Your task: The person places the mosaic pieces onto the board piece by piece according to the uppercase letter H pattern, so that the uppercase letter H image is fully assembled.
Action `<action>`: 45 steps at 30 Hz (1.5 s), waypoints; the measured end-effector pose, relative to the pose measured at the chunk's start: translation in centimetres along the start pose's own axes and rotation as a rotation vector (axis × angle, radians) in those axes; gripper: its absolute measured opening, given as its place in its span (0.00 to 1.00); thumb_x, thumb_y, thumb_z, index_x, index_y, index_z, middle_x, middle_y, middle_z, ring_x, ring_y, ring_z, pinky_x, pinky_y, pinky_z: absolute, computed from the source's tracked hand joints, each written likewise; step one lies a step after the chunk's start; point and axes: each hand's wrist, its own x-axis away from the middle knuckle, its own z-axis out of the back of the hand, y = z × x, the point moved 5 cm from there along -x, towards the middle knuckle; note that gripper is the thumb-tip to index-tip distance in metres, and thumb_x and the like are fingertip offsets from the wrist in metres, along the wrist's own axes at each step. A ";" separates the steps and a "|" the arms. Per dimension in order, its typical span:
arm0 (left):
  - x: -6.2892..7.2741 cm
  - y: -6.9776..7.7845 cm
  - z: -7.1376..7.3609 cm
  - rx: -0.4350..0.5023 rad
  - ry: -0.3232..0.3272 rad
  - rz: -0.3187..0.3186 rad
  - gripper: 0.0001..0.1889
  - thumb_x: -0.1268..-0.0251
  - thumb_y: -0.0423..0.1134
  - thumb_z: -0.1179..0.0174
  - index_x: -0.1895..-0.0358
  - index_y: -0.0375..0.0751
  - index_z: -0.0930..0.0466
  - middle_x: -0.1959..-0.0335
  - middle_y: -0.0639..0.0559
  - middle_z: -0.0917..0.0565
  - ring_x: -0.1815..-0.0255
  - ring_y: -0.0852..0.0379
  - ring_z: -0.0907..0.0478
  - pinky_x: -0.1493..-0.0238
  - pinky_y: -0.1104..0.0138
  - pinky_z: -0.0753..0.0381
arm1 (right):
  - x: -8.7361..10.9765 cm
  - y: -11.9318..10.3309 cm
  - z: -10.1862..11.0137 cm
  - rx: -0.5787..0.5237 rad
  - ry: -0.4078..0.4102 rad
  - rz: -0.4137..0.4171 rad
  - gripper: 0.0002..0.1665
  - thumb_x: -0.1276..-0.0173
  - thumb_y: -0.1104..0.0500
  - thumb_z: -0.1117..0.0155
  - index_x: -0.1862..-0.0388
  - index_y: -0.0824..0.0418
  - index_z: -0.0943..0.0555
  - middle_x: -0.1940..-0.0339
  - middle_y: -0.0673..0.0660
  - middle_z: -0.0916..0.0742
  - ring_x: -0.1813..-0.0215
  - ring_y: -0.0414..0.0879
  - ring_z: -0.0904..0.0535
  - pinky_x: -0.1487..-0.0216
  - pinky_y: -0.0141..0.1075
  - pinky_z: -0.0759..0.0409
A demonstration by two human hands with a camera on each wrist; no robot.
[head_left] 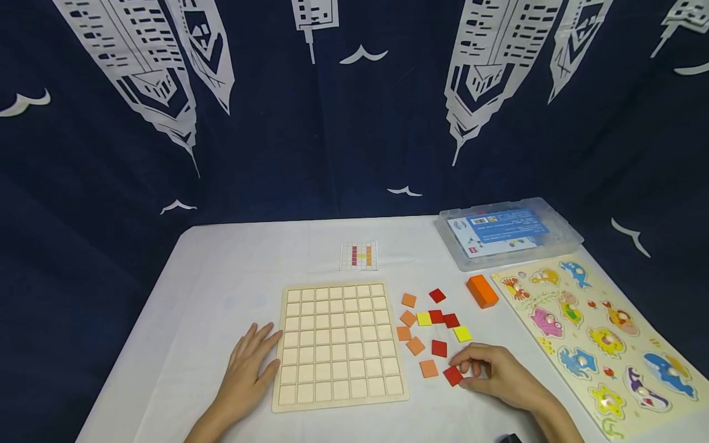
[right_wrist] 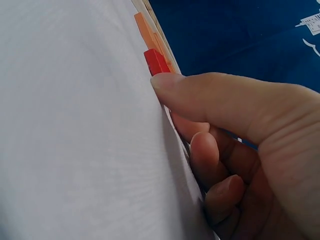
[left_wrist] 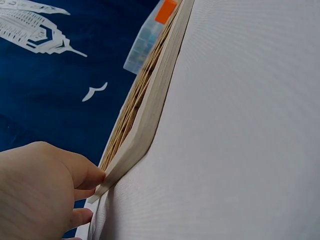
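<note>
A pale wooden grid board (head_left: 339, 372) with bare square cells lies on the white table. My left hand (head_left: 249, 369) rests flat beside it, its fingers spread and touching the board's left edge; the left wrist view shows the fingertips (left_wrist: 95, 176) against the board's side (left_wrist: 150, 117). To the right of the board, my right hand (head_left: 495, 373) pinches a red square tile (head_left: 452, 376) between thumb and index finger, low at the tabletop. The same red tile (right_wrist: 157, 62) shows past the thumb in the right wrist view, with an orange tile (right_wrist: 145, 31) beyond it.
Loose orange tiles (head_left: 429, 369), red tiles (head_left: 439, 349) and two yellow tiles (head_left: 462, 334) lie between board and right hand. A small pattern card (head_left: 346, 261) lies behind the board. Farther right are an orange block (head_left: 482, 291), a plastic case (head_left: 559, 227) and a sea-animal puzzle (head_left: 565, 335).
</note>
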 end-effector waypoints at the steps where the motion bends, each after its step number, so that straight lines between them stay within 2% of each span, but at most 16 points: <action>1: 0.0 0.0 0.0 0.000 0.001 -0.003 0.25 0.35 0.35 0.42 0.33 0.37 0.29 0.28 0.37 0.34 0.24 0.32 0.50 0.29 0.35 0.53 | 0.0 0.0 0.0 -0.006 -0.001 -0.019 0.14 0.46 0.59 0.23 0.60 0.50 0.15 0.72 0.45 0.20 0.71 0.37 0.26 0.73 0.28 0.28; 4: 0.0 0.0 0.0 0.005 0.005 -0.013 0.25 0.35 0.35 0.42 0.34 0.37 0.28 0.28 0.37 0.33 0.24 0.32 0.50 0.30 0.35 0.53 | -0.3 -0.4 0.4 -0.041 -0.003 -0.038 0.13 0.45 0.58 0.24 0.60 0.53 0.16 0.73 0.45 0.20 0.71 0.38 0.26 0.74 0.28 0.28; 7: 0.1 -0.1 0.0 0.009 0.012 -0.018 0.25 0.35 0.35 0.42 0.34 0.37 0.28 0.28 0.37 0.33 0.24 0.31 0.49 0.30 0.35 0.53 | -1.3 -1.8 0.8 -0.056 0.006 -0.012 0.13 0.45 0.59 0.24 0.62 0.55 0.17 0.74 0.45 0.20 0.71 0.38 0.26 0.74 0.28 0.28; 12: 0.1 -0.2 0.1 0.003 0.014 -0.011 0.25 0.35 0.35 0.42 0.34 0.37 0.28 0.28 0.37 0.33 0.24 0.32 0.49 0.30 0.35 0.53 | -5.2 -5.8 1.2 0.037 0.024 0.057 0.14 0.47 0.61 0.23 0.65 0.55 0.19 0.76 0.45 0.20 0.72 0.37 0.26 0.72 0.28 0.26; 15: 0.0 -0.2 0.1 0.009 0.005 -0.015 0.25 0.35 0.35 0.42 0.33 0.37 0.28 0.28 0.37 0.33 0.24 0.32 0.50 0.30 0.35 0.53 | -8.3 -8.2 0.7 0.080 0.041 0.046 0.13 0.48 0.62 0.23 0.66 0.57 0.19 0.77 0.46 0.20 0.73 0.38 0.26 0.72 0.28 0.25; 22: -0.2 -0.2 0.1 0.002 -0.018 0.004 0.26 0.35 0.35 0.42 0.33 0.39 0.29 0.27 0.39 0.34 0.22 0.35 0.50 0.28 0.36 0.55 | -16.1 -12.6 -3.3 0.059 0.045 0.055 0.12 0.48 0.63 0.23 0.67 0.61 0.18 0.77 0.49 0.18 0.74 0.40 0.24 0.71 0.29 0.24; 27: -0.1 -0.1 0.2 0.011 -0.017 0.007 0.26 0.35 0.35 0.42 0.33 0.39 0.29 0.27 0.39 0.35 0.23 0.34 0.51 0.29 0.34 0.55 | -19.7 -13.9 -6.6 0.065 -0.002 0.072 0.11 0.46 0.64 0.24 0.66 0.64 0.18 0.78 0.50 0.16 0.75 0.38 0.23 0.66 0.30 0.22; 30: 0.1 -0.2 0.3 0.006 -0.012 0.011 0.26 0.35 0.35 0.42 0.33 0.38 0.29 0.27 0.38 0.35 0.23 0.33 0.50 0.29 0.34 0.55 | -20.9 -13.9 -8.2 0.063 -0.046 0.040 0.11 0.47 0.66 0.25 0.67 0.64 0.18 0.78 0.51 0.16 0.76 0.38 0.24 0.68 0.29 0.24; 34: 0.0 -0.3 0.2 0.002 -0.011 0.017 0.26 0.35 0.34 0.41 0.33 0.38 0.28 0.27 0.39 0.34 0.23 0.34 0.50 0.28 0.35 0.55 | -21.6 -13.5 -9.4 0.077 -0.087 -0.009 0.11 0.48 0.66 0.24 0.68 0.64 0.19 0.79 0.50 0.17 0.76 0.39 0.26 0.71 0.28 0.27; 45: 0.0 -0.1 0.3 0.004 -0.015 0.022 0.26 0.35 0.34 0.41 0.33 0.38 0.28 0.27 0.39 0.35 0.23 0.34 0.50 0.28 0.35 0.56 | -22.0 -12.9 -10.4 0.098 -0.126 -0.021 0.11 0.50 0.67 0.24 0.70 0.65 0.19 0.80 0.50 0.19 0.76 0.39 0.27 0.71 0.28 0.29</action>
